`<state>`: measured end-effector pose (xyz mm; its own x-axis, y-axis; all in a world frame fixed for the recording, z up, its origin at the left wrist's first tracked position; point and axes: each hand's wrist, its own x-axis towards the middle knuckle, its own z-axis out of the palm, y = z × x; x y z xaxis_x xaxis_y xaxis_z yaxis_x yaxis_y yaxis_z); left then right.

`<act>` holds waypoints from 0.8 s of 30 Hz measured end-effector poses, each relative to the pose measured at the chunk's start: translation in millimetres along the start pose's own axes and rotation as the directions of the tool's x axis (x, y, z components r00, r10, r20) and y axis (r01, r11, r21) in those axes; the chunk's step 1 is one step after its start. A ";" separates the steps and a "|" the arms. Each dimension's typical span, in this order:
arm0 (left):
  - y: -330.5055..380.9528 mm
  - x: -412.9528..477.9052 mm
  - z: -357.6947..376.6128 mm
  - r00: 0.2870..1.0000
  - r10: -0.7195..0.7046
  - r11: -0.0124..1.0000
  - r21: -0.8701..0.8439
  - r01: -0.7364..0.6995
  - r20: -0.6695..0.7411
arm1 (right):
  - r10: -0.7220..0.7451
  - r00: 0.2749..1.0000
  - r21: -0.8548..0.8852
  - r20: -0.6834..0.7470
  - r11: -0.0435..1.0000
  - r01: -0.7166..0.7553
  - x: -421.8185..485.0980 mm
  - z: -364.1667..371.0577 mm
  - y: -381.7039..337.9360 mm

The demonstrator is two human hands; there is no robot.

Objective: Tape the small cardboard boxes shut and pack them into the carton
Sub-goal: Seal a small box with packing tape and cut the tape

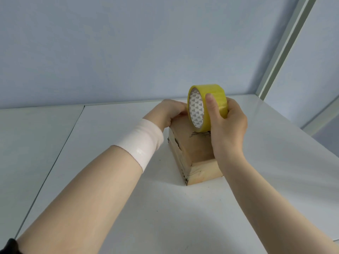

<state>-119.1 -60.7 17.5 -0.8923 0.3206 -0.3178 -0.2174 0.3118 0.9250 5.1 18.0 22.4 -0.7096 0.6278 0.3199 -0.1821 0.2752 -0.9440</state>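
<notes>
Small cardboard box [190, 153] flat on the white counter [266, 162], about mid-view, long side running away from the camera, near corner pointing toward the viewer. Brown, scuffed; dark tears and worn patches along the left edge and near corner. Flaps lying down; glossy strip visible across the near end face. Some dark print on top, partly hidden under the roll.

Yellow tape roll [207, 105] upright on its edge, bottom rim touching the far half of the box top. White core with a grey triangle pattern facing left.

Right hand [229, 125] gripping the roll from the right side: thumb pressed flat on the outer yellow band, fingers [233, 105] wrapped behind it. Wrist crossing over the right side of the box.

Left hand [168, 112] at the far left end of the box, fingers [180, 111] curled down over that end and holding it, fingertips just beside the roll's left rim. Exact contact at the far edge hidden by the hand itself. Pale wristband [143, 143] snug around the left wrist. Both forearms bare, reaching in from the bottom of the view.

Straight seam [55, 153] in the counter surface, running from lower left toward the back wall. Pale blue wall [128, 43] behind. White upright frame [286, 43] at the right, slanting in the wide-angle view. Small black shape [9, 246] in the bottom left corner, too cropped to identify.
</notes>
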 end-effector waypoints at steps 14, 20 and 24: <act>-2.9 -7.4 -3.5 0.988 0.138 0.936 0.336 -0.109 -0.065 | 0.012 0.999 0.021 0.041 1.000 -0.013 -0.8 -1.5 -1.3; -3.4 -10.0 -4.6 0.988 0.006 0.979 0.202 -0.037 0.154 | 0.019 0.999 0.033 0.048 0.999 -0.021 -0.4 -2.0 -2.0; -3.4 -10.7 -4.5 0.991 0.053 0.982 0.175 -0.075 0.126 | 0.025 0.998 0.045 0.058 0.999 -0.028 0.1 -3.3 -1.9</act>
<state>-110.7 -69.2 18.7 -0.8455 0.4472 -0.2919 -0.0774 0.4383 0.8955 7.6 19.9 24.5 -0.7525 0.5910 0.2908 -0.1925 0.2249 -0.9552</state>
